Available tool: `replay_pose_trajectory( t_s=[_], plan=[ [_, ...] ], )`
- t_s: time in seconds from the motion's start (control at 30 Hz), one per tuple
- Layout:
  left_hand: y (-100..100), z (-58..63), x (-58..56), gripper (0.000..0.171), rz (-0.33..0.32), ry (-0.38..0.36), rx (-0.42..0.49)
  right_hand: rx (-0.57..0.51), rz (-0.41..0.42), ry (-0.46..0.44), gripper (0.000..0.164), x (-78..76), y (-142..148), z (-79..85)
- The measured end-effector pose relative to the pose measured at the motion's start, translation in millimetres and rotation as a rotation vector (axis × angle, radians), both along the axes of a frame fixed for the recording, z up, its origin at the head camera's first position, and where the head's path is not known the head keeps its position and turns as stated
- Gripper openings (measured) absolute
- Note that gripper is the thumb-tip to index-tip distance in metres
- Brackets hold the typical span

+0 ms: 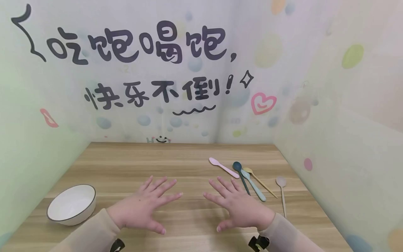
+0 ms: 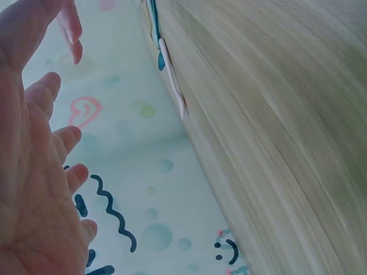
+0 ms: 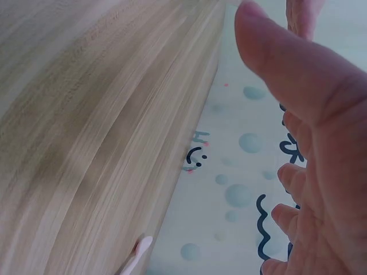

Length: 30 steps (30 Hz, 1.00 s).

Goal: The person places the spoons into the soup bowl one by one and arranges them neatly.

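My left hand (image 1: 141, 206) hovers above the wooden table with its fingers spread and straight, holding nothing. Facing it, my right hand (image 1: 240, 208) is likewise spread and free of any object. A white bowl (image 1: 73, 203) with a dark rim stands left of my left hand. Just beyond my right hand lie a pink spoon (image 1: 224, 168), a dark teal spoon (image 1: 237, 167), a light blue spoon (image 1: 253, 185) and a yellow spoon (image 1: 259, 182). Farther right is a beige-grey spoon (image 1: 281, 182). My right hand covers part of the dark teal spoon's handle in the head view.
The wood-grain table (image 1: 151, 157) runs back to a pale wall (image 1: 195, 129) with dark lettering and coloured dots. Side walls (image 1: 352, 140) close in on the left and right. A dark wrist strap (image 1: 259, 243) shows below my right hand.
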<state>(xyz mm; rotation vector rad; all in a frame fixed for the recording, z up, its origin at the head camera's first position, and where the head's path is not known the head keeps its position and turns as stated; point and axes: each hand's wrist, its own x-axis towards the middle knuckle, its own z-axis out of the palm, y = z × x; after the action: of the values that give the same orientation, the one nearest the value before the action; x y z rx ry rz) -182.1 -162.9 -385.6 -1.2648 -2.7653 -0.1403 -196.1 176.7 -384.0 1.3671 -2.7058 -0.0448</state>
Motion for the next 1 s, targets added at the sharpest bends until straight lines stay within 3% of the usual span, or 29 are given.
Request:
replay_pose_trajectory(
  t_s=[0.33, 0.63, 0.77, 1.0],
  plan=[
    [-3, 0.8, 1.6, 0.092, -0.025, 0.021, 0.034, -0.008, 0.026, 0.044, 0.099, -1.5, -3, -1.6],
    [-12, -13.6, 7.7, 0.086, -0.019, 0.014, 0.136, -0.098, 0.058, 0.059, 0.086, -7.2, -10, -8.8],
    [-17, -18.5, 10.9, 0.080, 0.043, -0.013, 0.214, -0.141, 0.044, 0.036, 0.077, -9.3, -17, -11.4],
    [-33, -26.4, 17.4, 0.074, 0.218, -0.044, 0.345, -0.222, -0.027, 0.000, 0.063, -14.8, -26, -13.7]
  ],
)
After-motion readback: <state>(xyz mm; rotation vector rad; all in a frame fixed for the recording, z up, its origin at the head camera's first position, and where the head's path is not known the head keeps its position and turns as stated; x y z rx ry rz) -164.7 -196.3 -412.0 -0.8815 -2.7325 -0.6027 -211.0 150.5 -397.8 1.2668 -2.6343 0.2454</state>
